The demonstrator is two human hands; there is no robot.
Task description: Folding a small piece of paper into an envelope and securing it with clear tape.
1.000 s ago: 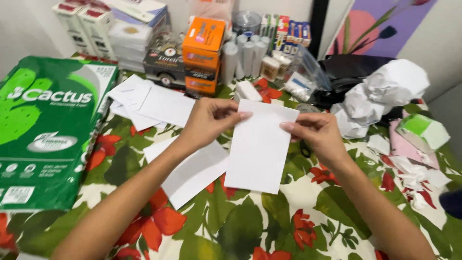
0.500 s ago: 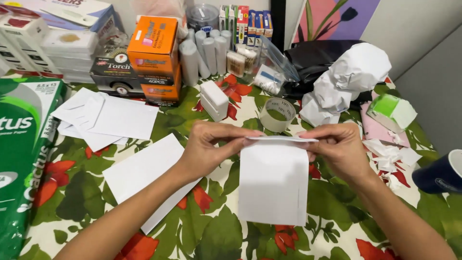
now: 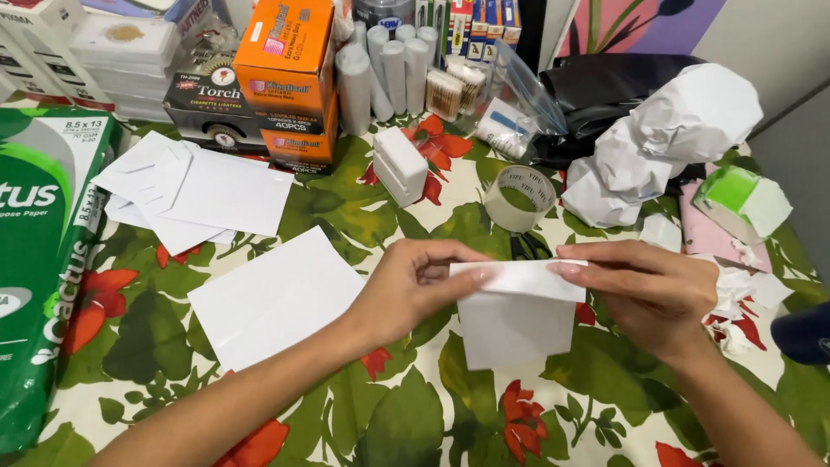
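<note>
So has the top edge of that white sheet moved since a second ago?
Yes. The sheet's top edge is folded down toward the person; both hands sit lower, nearer the tape roll.

paper in my hands (image 3: pixel 517 324): plain white
tablecloth (image 3: pixel 406 424): cream, with green leaves and red flowers
ream wrapper (image 3: pixel 39 259): green and white
boxes (image 3: pixel 290 73): orange
tape roll (image 3: pixel 519 199): clear

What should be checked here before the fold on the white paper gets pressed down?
1. Left hand pinches the folded flap at its left end: ok.
2. Right hand holds the flap's right end: ok.
3. White paper flap lies roughly level across the sheet: ok.
4. Side edges matched under the flap: cannot tell, the fingers cover them.
5. Tablecloth under the paper free of other items: ok.
6. Tape roll stands apart, beyond the hands: ok.
</note>
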